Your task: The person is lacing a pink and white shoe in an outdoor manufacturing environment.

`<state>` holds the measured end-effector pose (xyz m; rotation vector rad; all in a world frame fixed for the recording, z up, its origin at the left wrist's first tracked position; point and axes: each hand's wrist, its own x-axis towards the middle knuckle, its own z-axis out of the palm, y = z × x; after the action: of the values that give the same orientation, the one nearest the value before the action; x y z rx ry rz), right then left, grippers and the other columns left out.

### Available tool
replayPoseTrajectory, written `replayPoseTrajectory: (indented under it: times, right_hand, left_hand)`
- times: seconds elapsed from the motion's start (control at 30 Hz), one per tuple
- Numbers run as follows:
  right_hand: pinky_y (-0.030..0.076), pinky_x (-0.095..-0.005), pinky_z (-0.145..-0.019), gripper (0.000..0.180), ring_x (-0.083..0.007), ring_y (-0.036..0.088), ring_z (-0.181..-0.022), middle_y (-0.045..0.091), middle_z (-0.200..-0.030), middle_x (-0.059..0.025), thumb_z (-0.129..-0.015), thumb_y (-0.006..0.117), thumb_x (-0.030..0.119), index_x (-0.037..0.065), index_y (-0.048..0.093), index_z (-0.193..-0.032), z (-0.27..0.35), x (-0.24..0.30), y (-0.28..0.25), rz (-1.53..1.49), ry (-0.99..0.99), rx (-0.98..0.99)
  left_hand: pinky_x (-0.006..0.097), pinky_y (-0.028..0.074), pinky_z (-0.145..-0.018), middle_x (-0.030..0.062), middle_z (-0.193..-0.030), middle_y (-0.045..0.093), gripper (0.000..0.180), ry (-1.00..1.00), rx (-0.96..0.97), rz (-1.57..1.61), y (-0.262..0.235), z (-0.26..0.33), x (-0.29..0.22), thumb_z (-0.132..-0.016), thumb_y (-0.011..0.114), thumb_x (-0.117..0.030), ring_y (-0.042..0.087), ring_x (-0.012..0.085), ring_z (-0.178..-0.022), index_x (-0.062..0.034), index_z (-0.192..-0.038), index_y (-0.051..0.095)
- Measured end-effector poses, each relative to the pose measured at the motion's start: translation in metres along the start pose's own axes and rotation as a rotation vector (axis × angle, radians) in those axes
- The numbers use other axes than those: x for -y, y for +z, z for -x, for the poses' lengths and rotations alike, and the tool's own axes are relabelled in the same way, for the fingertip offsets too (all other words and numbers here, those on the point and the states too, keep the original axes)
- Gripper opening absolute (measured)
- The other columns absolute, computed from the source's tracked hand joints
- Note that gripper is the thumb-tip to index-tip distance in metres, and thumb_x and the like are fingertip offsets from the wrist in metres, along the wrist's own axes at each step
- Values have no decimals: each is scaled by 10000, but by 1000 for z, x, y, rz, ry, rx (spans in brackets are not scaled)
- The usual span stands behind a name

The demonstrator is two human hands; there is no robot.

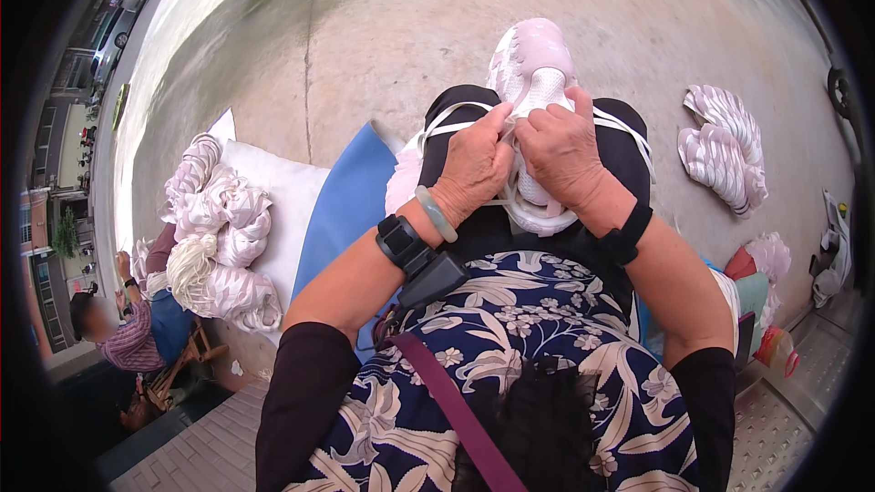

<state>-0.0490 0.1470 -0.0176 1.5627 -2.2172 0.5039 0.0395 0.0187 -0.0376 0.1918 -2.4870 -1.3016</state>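
Note:
A pink and white sneaker upper lies over my lap, its toe pointing away from me and its white heel rim close to my waist. My left hand is closed in a pinch at the upper's left lacing edge, and a white shoelace runs from it over my thigh. Beside it, almost touching, my right hand is curled and pinching at the lacing edge on the other side. Another length of white lace loops over my right knee. My fingers hide the eyelets between them.
A pile of pink and white shoe uppers rests on a white sheet at left, near a blue cloth. More uppers lie on the concrete floor at right, with mixed cloth items nearer me. A person sits at far left.

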Motion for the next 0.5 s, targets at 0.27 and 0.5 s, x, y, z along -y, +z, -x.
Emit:
replayPoseTrajectory:
  times: [0.27, 0.5]
  right_hand:
    - [354, -428, -869, 83, -218, 529, -631, 473, -607, -43, -733, 614, 44, 93, 552, -706, 93, -44, -81, -71, 241, 29]
    - [374, -409, -829, 90, -249, 565, -669, 577, -670, -75, -780, 625, 127, 62, 584, -733, 322, -130, -120, 72, 864, 99]
  left_hand:
    - [344, 486, -646, 173, -786, 620, 401, -53, -17, -136, -3, 6, -6, -781, 483, -25, 618, 301, -693, 21, -1180, 474]
    - [378, 477, -582, 161, -712, 602, 382, -21, -12, -161, -5, 5, -23, -783, 534, -40, 603, 318, -624, 22, -1154, 472]
